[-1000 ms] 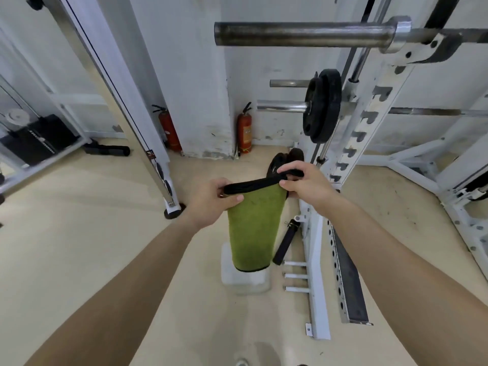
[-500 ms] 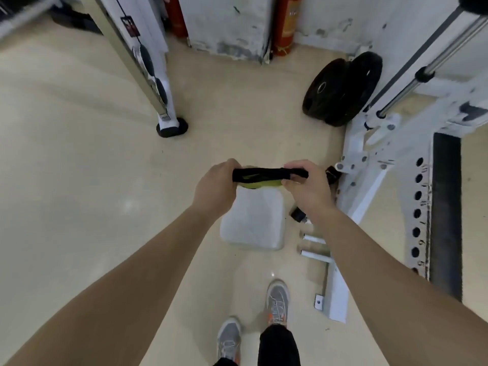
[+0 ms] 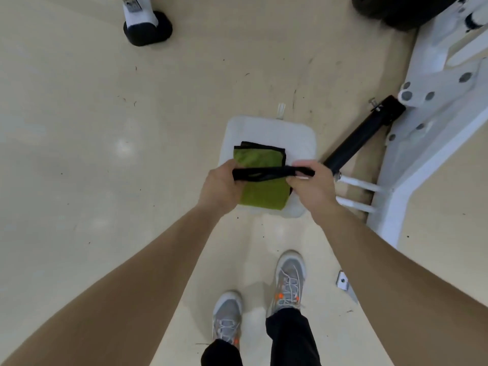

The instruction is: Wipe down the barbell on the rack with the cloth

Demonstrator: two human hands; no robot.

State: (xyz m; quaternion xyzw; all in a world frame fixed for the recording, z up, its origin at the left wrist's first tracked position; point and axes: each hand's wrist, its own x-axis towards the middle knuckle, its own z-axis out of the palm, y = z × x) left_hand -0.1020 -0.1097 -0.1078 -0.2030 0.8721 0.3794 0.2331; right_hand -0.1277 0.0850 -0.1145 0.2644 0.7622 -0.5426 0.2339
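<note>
Beige gym floor [image 3: 79, 128] lies below. My left hand [image 3: 220, 184] and right hand [image 3: 313, 186] pinch the cloth [image 3: 261, 191], its hem stretched between my fingers. The barbell is out of view, so I judge wiping not yet begun.

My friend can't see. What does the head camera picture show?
Seen from above, a person's left hand and right hand grip the black edge of a folded green cloth, stretched between them over a white pad on the floor. Grey sneakers stand below, and a white rack base lies to the right.
</note>
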